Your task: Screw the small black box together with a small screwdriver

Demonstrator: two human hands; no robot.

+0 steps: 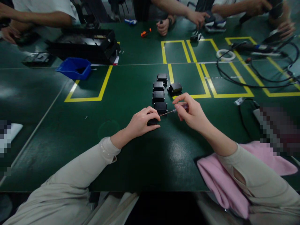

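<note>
My left hand [145, 120] is closed around a small black box [152, 122] resting on the green table, its fingers hiding much of it. In my right hand [191, 112] is a screwdriver [185, 106] with a dark translucent handle. Its thin shaft slants down to the left, and the tip meets the right end of the held box. Just beyond my left hand stands another black box [160, 107]. Further black boxes line up behind it, among them a middle one [158, 95] and the farthest one [162, 77]. One more box [175, 88] sits to their right, turned at an angle.
A blue scoop-shaped bin [76, 68] stands at left before black trays [93, 47]. Pink cloth [220, 175] lies under my right forearm. Black cables [234, 82] and a white tape ring [225, 55] are at right. Across the table, several people's hands work near an orange tool [146, 32].
</note>
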